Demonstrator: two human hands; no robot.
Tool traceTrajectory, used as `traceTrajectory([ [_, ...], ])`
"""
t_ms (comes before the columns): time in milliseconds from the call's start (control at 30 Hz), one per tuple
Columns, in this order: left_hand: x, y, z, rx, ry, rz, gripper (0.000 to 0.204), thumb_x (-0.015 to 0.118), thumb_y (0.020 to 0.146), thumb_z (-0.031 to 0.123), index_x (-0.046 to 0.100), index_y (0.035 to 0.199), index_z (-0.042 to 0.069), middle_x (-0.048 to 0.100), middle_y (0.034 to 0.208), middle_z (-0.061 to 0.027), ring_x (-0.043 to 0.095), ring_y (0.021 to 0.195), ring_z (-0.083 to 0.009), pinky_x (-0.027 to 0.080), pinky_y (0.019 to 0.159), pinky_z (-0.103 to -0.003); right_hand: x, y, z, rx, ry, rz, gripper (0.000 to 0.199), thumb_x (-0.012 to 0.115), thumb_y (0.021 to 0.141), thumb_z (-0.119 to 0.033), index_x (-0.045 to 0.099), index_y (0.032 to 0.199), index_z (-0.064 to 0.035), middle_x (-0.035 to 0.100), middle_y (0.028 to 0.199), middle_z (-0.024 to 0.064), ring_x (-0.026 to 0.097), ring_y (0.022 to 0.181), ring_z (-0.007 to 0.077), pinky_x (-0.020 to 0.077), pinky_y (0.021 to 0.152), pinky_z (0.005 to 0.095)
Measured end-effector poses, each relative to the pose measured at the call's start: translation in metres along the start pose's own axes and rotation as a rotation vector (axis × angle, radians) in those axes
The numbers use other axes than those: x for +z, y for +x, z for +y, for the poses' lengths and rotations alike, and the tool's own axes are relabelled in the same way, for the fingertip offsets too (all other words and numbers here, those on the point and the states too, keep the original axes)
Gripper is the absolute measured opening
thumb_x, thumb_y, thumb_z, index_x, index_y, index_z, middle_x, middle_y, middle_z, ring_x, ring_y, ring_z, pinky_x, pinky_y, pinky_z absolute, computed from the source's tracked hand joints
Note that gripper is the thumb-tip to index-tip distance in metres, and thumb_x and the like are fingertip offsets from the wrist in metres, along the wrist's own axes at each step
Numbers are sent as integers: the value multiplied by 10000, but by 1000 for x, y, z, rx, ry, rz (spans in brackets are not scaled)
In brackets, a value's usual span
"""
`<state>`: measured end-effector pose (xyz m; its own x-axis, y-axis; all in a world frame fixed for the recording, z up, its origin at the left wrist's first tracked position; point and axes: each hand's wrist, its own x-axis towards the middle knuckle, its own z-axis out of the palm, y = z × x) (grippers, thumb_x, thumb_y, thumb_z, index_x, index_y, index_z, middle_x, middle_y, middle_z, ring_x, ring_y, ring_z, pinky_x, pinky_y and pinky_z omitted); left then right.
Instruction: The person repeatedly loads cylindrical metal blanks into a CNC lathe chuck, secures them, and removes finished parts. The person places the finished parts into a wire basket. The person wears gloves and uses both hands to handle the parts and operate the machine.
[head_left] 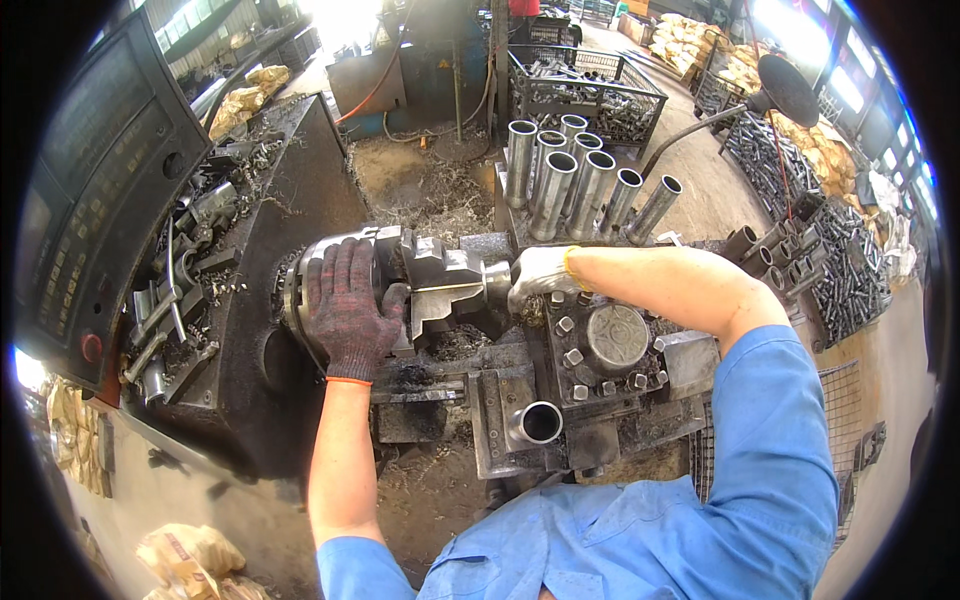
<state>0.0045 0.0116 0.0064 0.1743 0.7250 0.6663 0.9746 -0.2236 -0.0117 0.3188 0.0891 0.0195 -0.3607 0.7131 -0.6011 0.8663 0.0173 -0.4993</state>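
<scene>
here the right hand [540, 275] holds a steel tube [497, 283] lengthwise into the chuck [400, 285].

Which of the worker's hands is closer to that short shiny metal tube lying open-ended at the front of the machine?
The right. The right hand, in a pale glove, is above the short shiny metal tube, at the chuck jaws. The left hand, in a dark glove, rests on the round chuck, farther up-left.
</scene>
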Motion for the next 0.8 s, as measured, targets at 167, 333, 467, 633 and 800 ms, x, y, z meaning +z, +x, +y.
traceTrajectory([
  [167, 0, 0, 0, -16, 23, -20, 743, 765, 869, 430, 567, 1506, 104, 560, 1561, -119, 443, 1513, -322, 221, 1328, -520, -9, 7, 14, -43, 36, -27, 455, 827, 780, -357, 793, 1089, -23, 776, 961, 81, 674, 756, 210, 532, 633, 390],
  [333, 0, 1, 3, -19, 32, -1, 719, 766, 856, 412, 586, 1479, 101, 574, 1539, -120, 452, 1502, -327, 231, 1325, -521, -6, 17, 7, -9, 29, 60, 440, 836, 751, -297, 775, 1053, 17, 780, 987, 96, 643, 805, 232, 516, 744, 440],
  [467, 1, 1, 4, -34, 23, 3, 723, 769, 849, 408, 586, 1481, 109, 575, 1537, -119, 448, 1505, -327, 229, 1326, -519, -1, 23, 3, -320, -237, 18, 400, 769, 845, -348, 803, 1046, -4, 787, 1045, 143, 703, 890, 232, 556, 821, 381],
  [633, 4, 0, 3, -19, 61, 34, 732, 781, 830, 416, 596, 1474, 119, 582, 1528, -113, 465, 1493, -321, 248, 1321, -515, -21, -7, 10, -63, 106, 51, 368, 745, 884, -298, 775, 1114, -13, 739, 898, 93, 646, 743, 173, 510, 651, 330],
  [800, 3, -1, 4, -32, 40, 33, 721, 767, 847, 434, 603, 1465, 100, 593, 1520, -123, 478, 1487, -318, 251, 1320, -513, -16, -16, -6, 3, 87, 18, 301, 682, 951, -257, 763, 1162, -58, 693, 802, 109, 614, 607, 144, 515, 546, 350],
])
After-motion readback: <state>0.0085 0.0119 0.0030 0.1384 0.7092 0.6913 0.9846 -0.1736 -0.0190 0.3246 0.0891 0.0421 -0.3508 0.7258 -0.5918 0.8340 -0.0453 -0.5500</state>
